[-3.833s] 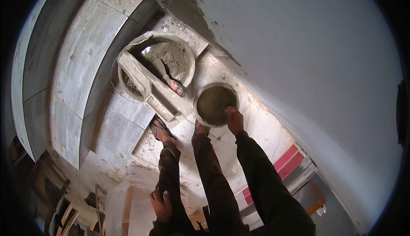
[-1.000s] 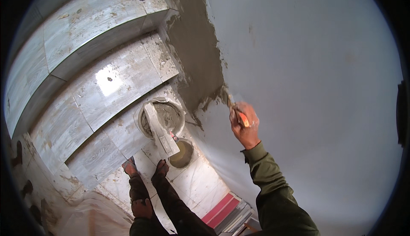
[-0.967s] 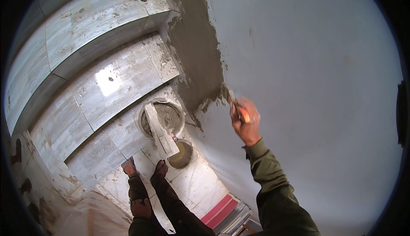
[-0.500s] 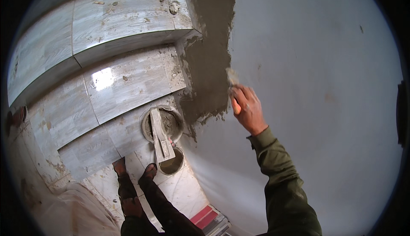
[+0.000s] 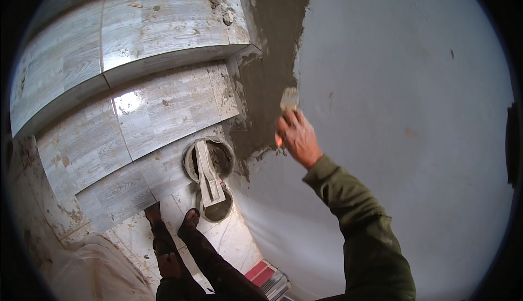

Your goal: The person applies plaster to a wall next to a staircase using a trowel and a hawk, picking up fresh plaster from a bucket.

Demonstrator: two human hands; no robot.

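Observation:
My right hand (image 5: 298, 137) is closed round the handle of a flat paintbrush (image 5: 289, 98); a bit of orange shows by the fingers. The pale bristles point up and lie over the edge of a dark wet mortar strip (image 5: 269, 78) on the wall. What seems to be my left hand (image 5: 170, 266) hangs low beside my leg, its fingers too dim to make out. Below the strip stands a round bucket of mortar (image 5: 222, 159). A long grey plastering float (image 5: 207, 176) lies across it and over a smaller bucket (image 5: 219, 212) with murky liquid.
Grey wood-look tiled steps (image 5: 163, 116) rise at the left, spattered with mortar crumbs. A pale wall (image 5: 392, 137) fills the right side. Near my feet are a crumpled sheet (image 5: 98, 265) and a stack of red and grey boxes or tiles (image 5: 264, 276).
My right hand has shifted slightly left and turned, carrying the brush left onto the mortar's edge. The view has shifted a little; the buckets and float stay put.

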